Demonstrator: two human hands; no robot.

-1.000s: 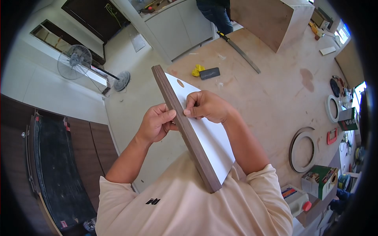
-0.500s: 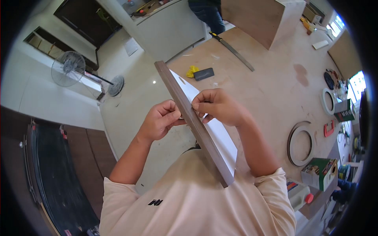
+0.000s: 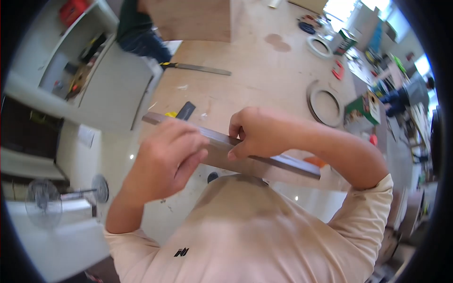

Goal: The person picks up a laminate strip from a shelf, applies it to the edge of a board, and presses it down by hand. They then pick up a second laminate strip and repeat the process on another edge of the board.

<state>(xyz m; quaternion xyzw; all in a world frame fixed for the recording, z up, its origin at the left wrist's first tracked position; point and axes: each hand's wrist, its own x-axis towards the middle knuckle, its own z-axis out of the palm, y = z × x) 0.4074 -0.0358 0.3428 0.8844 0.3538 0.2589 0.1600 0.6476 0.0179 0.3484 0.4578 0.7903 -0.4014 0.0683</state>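
Observation:
A long, narrow board with a brown edge lies slantwise across the space before my chest. My right hand grips its edge near the middle, thumb on the near side and fingers curled over the far side. My left hand is at the board's left part, fingers bent together in a blurred pinch; whatever is between them is too small to make out. Behind the board, a dark grey block sits beside a scrap of yellow material on the wooden tabletop.
A file with a yellow-and-black handle lies farther back, near a large wooden panel and a person in dark clothes. At right are edging rolls, a red clamp and a green box. A fan stands at left.
The view has swung round, and the board now lies more crosswise, its narrow edge turned up. My left hand has risen from below the board to its left part. My right hand still grips it.

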